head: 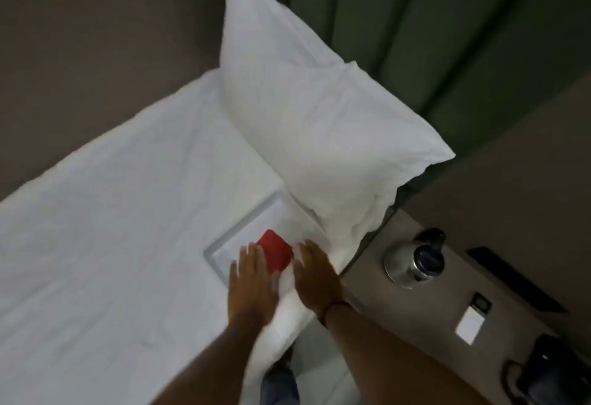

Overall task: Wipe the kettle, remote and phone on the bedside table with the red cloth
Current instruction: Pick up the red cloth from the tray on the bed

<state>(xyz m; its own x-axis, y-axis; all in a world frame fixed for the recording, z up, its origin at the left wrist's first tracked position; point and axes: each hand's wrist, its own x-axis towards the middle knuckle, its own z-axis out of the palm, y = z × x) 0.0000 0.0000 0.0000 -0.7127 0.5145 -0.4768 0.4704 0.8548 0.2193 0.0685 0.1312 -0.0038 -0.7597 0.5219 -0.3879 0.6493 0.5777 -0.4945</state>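
The red cloth (275, 251) lies folded on a white tray (220, 252) on the bed (112, 228), just below the big pillow (319, 123). The left hand (252, 280) is flat and open, its fingertips touching the cloth's edge. The right hand (315, 273) is open too, right beside the cloth, holding nothing. The kettle (412, 259) stands on the desk (377, 308), to the right of the cloth. The dark remote (515, 278) lies past the kettle. The black phone (550, 369) sits at the desk's near corner.

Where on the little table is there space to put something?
On the bedside table, bare room lies between the bed edge and the kettle. The far side is crowded: remote, white card, black phone.
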